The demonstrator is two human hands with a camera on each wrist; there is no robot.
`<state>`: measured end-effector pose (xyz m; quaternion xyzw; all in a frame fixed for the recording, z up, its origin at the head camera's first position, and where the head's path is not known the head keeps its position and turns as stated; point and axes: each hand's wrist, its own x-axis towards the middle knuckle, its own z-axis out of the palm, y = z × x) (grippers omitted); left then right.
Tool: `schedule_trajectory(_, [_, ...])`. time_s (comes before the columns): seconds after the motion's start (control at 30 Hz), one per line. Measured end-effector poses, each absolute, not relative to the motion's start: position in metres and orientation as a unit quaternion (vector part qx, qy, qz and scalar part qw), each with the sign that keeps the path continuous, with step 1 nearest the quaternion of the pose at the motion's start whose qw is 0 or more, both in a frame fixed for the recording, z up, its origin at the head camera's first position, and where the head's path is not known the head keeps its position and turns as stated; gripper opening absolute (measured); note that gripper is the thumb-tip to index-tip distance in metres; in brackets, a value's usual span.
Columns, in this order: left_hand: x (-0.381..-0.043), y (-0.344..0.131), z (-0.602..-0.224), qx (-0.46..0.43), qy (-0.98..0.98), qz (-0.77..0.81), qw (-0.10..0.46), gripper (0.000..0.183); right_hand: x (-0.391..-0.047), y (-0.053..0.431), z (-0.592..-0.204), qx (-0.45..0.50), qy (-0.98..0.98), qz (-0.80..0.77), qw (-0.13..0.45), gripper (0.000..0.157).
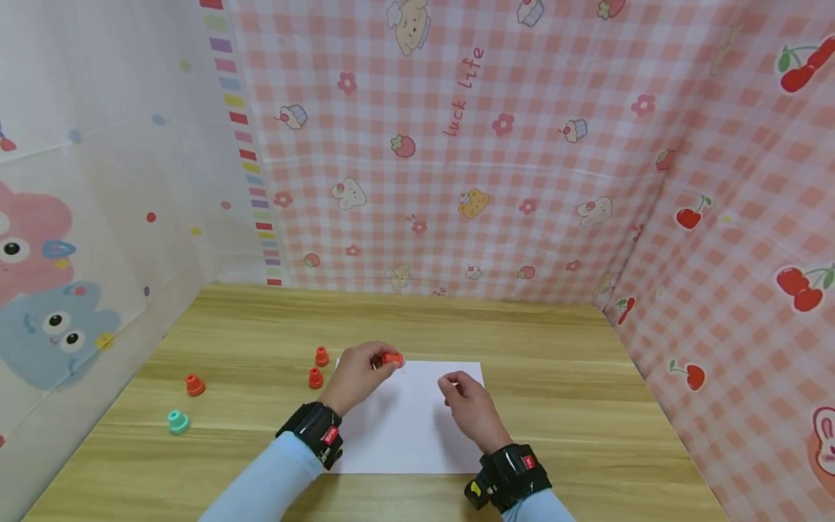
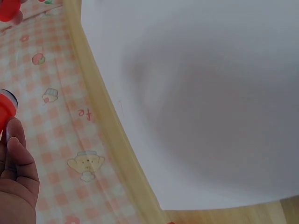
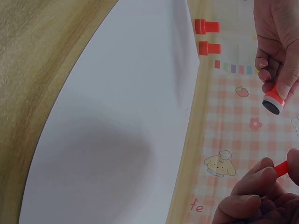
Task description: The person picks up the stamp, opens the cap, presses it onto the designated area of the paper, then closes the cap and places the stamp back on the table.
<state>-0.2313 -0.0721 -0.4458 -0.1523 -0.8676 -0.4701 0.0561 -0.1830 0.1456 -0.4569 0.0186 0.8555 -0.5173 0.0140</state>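
My left hand [image 1: 357, 375] is above the upper left part of a white sheet of paper [image 1: 411, 435]. It pinches a red stamp [image 3: 274, 100] whose round dark face shows in the right wrist view. The same stamp is cut off at the edge of the left wrist view. Over the sheet's right side, my right hand [image 1: 471, 409] holds a small red piece [image 3: 281, 169] between thumb and fingers, possibly the stamp's cap. In the head view the fingers hide that piece. Both hands are raised off the sheet, apart from each other.
Two red stamps [image 1: 322, 356] stand just left of the paper. Farther left on the wooden table [image 1: 554, 377] are another red stamp [image 1: 195, 385] and a teal stamp [image 1: 178, 422]. Checked cloth [image 1: 443, 181] hangs behind and at the right.
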Motion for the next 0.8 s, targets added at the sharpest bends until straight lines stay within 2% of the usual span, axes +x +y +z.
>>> schedule_trajectory(0.43, [-0.248, -0.084, -0.446, -0.15, -0.892, -0.422, 0.055, 0.015, -0.183, 0.146, -0.452, 0.036, 0.856, -0.515, 0.031, 0.03])
schedule_trajectory(0.8, [-0.265, -0.088, -0.448, -0.206, -0.945, -0.252, 0.034, 0.017, -0.181, 0.147, -0.454, 0.043, 0.852, -0.521, 0.038, 0.031])
